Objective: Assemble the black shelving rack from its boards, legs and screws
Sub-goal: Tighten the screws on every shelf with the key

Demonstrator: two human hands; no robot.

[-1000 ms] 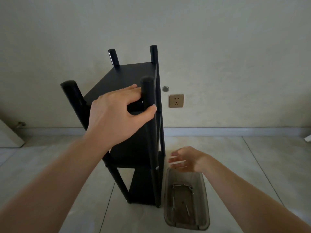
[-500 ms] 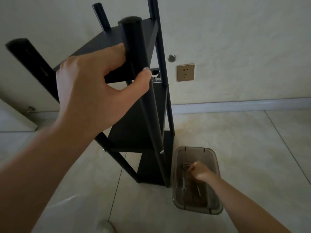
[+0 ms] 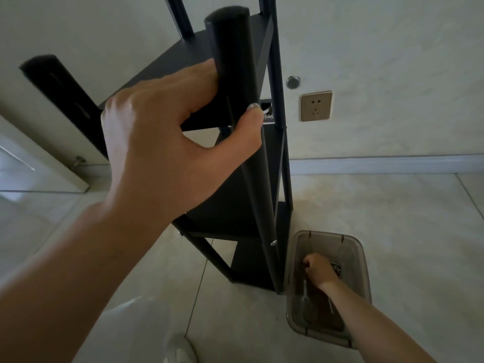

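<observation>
Left hand (image 3: 162, 142) grips the near right leg (image 3: 243, 121) of the black rack (image 3: 235, 205), fingers curled behind it and thumb across its front; the rack stands on the tiled floor (image 3: 392, 218) by the wall. Right hand (image 3: 318, 271) reaches into the clear tub (image 3: 364, 263) beside the rack's foot, fingers curled; whether it pinches anything cannot be told; metal screws (image 3: 305, 292) lie on the tub's bottom.

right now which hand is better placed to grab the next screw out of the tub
Right. The right hand is already down inside the tub among the hardware, fingers curled. The left hand grips the rack's leg, steadying the rack.
</observation>
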